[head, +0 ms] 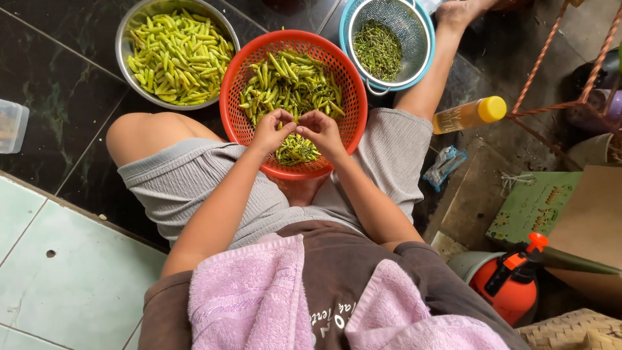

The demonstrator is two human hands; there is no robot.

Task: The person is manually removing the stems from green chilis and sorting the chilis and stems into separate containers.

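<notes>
I sit on the floor with an orange plastic basket (233, 84) of green chilies (291, 81) between my knees. My left hand (271, 131) and my right hand (322, 131) meet over the basket's near side, fingertips pinched together on one small green chili (297, 124). A pile of chilies lies just under my hands. To the left stands a steel bowl (124, 39) full of paler green chilies (180, 55). A blue-rimmed metal colander (414, 26) at the top holds a small heap of thin green stems (378, 46).
A yellow-capped bottle of oil (468, 115) lies right of my knee, with a small plastic packet (444, 165) below it. An orange sprayer (512, 279), a green box (534, 204) and a wire rack (564, 71) stand at the right. A clear plastic container (11, 125) sits at the left edge.
</notes>
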